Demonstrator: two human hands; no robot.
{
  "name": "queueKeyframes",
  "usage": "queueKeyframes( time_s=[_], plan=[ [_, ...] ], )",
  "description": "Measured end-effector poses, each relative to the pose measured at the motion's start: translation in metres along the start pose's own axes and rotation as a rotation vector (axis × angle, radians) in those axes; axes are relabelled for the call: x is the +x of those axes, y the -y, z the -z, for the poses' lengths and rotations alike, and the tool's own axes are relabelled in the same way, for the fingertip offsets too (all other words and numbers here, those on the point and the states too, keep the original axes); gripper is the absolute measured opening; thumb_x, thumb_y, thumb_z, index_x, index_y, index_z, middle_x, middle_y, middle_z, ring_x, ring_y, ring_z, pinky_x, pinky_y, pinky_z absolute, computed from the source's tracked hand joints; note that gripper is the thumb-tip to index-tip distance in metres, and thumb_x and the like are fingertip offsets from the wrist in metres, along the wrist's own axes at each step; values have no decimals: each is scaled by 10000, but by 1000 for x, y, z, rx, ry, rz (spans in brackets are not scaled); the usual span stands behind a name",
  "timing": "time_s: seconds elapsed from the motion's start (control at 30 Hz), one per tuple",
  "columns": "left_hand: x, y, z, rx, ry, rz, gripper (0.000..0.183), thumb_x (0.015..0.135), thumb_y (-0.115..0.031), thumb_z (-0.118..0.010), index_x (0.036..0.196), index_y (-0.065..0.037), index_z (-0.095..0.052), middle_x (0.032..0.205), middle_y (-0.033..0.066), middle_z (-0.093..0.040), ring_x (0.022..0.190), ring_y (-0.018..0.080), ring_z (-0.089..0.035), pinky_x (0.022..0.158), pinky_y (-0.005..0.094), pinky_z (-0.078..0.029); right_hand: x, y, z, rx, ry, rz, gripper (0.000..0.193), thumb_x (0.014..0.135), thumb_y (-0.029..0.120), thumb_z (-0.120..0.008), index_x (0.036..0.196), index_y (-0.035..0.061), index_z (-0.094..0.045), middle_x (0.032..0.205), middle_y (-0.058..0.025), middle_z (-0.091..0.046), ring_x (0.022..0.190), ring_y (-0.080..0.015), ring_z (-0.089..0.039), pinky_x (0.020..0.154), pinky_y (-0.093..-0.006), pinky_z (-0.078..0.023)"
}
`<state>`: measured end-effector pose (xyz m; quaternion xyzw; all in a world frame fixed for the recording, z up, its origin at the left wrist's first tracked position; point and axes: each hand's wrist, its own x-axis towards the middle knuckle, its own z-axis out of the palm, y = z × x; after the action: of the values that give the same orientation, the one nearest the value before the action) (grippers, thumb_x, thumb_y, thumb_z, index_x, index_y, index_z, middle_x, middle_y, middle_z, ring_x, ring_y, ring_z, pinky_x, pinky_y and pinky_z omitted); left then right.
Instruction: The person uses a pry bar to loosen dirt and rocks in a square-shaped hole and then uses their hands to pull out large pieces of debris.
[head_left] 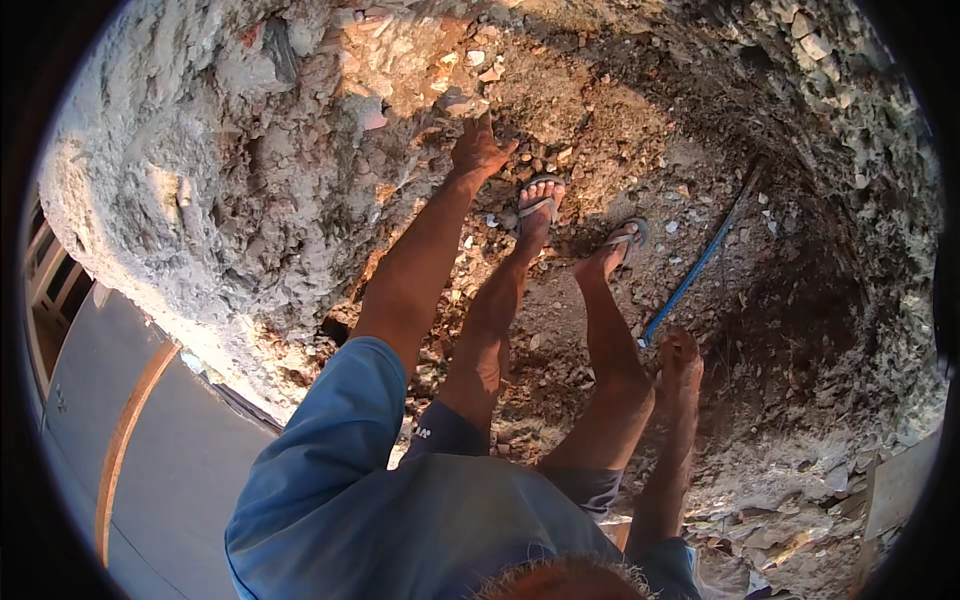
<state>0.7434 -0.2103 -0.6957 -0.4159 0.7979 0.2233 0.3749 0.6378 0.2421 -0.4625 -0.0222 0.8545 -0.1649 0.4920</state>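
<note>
My left hand (482,152) reaches forward to the loose rock at the foot of the bank, thumb spread and fingers stretched toward a stone (462,106); the fingertips blend with the rubble, so contact is unclear. Beside my right knee, my right hand (681,362) hangs with its fingers curled in. What it holds, if anything, is hidden. Just left of it lies the near end of a blue pole (692,277), apart from the fingers. The pole slants away across the ground, and its far end is dark and hard to make out.
A rough rock bank (270,180) rises on the left, and an earth wall (850,170) curves round the right. Stony rubble (590,130) covers the ground around my sandalled feet (540,203). Down at the left are a grey panel (170,470) and a wooden strip (130,440).
</note>
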Motion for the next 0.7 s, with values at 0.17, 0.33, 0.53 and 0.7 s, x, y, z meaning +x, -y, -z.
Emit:
queueKeyframes(
  time_s=[0.17,0.33,0.53,0.7],
  plan=[
    [93,1,-19,59,-37,53,1130,804,-675,-652,1564,-62,-81,1556,327,-182,1330,463,-434,998,493,-505,46,-47,-60,35,1,44,297,948,241,-621,1168,42,-629,1041,-182,-659,935,-322,-668,719,-422,-547],
    [111,5,-75,73,-78,75,1183,720,-634,-763,1562,-99,-127,1520,350,-260,1301,459,-475,978,498,-511,75,-103,-105,65,53,-52,307,945,273,-615,1149,44,-634,1064,-188,-667,957,-330,-667,750,-431,-543],
    [62,-34,-118,45,-183,-15,983,711,-437,-845,1472,-80,-335,1424,319,-411,1343,449,-410,1067,486,-420,128,-176,-135,138,71,-161,342,926,322,-626,1158,72,-649,1080,-206,-679,932,-347,-689,777,-432,-546],
    [27,-91,-161,-483,-73,-236,802,739,-377,-838,1381,-65,-471,1275,230,-533,1226,312,-527,1002,449,-462,221,-256,-128,61,-223,-270,416,907,388,-608,1199,93,-625,1065,-222,-680,958,-397,-673,821,-492,-530]
  ],
)
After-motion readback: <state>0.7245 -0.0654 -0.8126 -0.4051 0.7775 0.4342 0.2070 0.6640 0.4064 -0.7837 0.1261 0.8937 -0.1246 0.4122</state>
